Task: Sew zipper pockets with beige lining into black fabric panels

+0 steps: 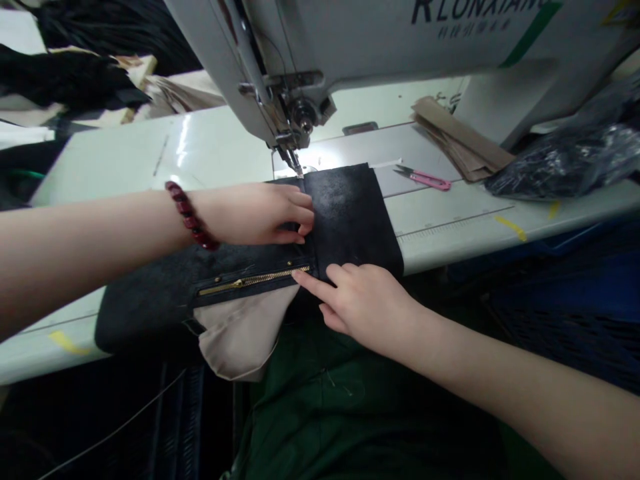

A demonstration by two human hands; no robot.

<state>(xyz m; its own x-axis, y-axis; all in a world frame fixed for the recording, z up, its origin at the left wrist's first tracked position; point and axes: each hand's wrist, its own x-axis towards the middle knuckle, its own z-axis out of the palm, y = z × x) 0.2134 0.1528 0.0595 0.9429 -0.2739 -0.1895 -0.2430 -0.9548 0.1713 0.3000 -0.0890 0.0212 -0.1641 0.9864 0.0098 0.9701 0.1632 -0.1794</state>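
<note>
A black leather-like panel [345, 213] lies flat under the needle and presser foot [299, 170] of the sewing machine. My left hand [273, 213], with a dark red bead bracelet at its wrist, rests on the panel just before the foot. Its fingers are curled and pinch at the raised seam. My right hand [365, 300] is at the panel's near edge, its index finger stretched out onto the end of the brass zipper [265, 276]. The other right fingers are loosely bent. Below the zipper hangs a beige pocket lining [243, 333].
Pink-handled thread snips [425, 178] lie right of the panel. Behind them are brown strips [457, 140] and a clear plastic bag [570, 153]. The machine head [390, 40] stands over the pale table [125, 160]. Blue crates [575, 327] sit below at right; cloth is piled at far left.
</note>
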